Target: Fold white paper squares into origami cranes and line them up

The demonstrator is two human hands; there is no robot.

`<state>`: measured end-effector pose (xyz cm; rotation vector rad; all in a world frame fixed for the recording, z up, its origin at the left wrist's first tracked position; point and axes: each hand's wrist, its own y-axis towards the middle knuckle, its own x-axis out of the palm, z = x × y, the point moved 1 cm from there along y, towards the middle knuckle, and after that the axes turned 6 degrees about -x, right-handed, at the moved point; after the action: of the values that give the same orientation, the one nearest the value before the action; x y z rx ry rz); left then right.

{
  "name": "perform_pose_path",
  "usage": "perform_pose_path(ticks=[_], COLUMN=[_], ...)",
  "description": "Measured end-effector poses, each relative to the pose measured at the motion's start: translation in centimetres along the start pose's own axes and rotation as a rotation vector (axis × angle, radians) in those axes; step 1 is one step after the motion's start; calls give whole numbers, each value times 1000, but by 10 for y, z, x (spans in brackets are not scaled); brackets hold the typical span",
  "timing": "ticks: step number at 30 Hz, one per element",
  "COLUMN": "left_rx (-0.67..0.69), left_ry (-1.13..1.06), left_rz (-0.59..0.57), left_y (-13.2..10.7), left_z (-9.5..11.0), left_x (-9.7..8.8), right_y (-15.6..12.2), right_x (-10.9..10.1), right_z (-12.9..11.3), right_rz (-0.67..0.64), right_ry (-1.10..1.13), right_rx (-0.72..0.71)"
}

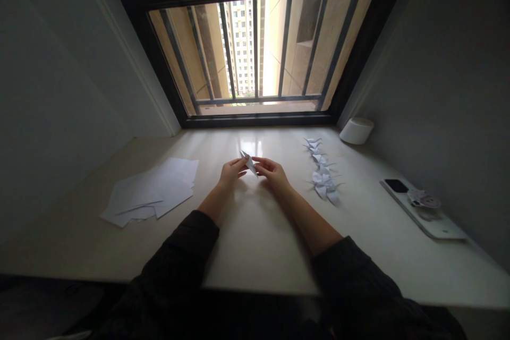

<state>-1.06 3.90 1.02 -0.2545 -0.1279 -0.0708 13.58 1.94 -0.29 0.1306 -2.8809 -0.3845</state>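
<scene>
Both of my hands meet over the middle of the pale desk (255, 234), pinching one small folded piece of white paper (249, 162) between them. My left hand (231, 172) grips its left side with closed fingers. My right hand (271, 171) holds the right side, fingertips pressed together on the paper. The folded paper is narrow and pointed, tilted up toward the window. Dark sleeves cover both forearms.
A loose pile of white paper sheets (153, 190) lies at the left. Several folded paper cranes (323, 175) sit in a row at the right. A white round container (356, 130) stands in the far right corner. A white phone (422, 207) lies near the right wall. A barred window (258, 53) is ahead.
</scene>
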Motion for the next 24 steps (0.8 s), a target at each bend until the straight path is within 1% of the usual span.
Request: perform_pose_path(ticks=[4,7,10,17,19,24], left_rx=[-33,-50,-60,-9,13,57], left_ry=[-59,-99,-112,-39,-19,85], left_rz=[-23,-42,-38,-39,-47,-57], left_y=[1,2,4,6,5,1], left_z=[0,-1,-2,-4,-4,-4], left_x=[-1,-3,-5,-3,-2,2], right_y=[1,1,1,-2,-2,-1], right_x=[-2,-3,-2,0,-1,-3], right_z=[4,5,4,1,2,6], right_rz=[-65,-103,-138,-189,-163,-10], right_ry=[104,124,74,-110,-160,-249], right_rx=[17,11,-23,-132,-141,-138])
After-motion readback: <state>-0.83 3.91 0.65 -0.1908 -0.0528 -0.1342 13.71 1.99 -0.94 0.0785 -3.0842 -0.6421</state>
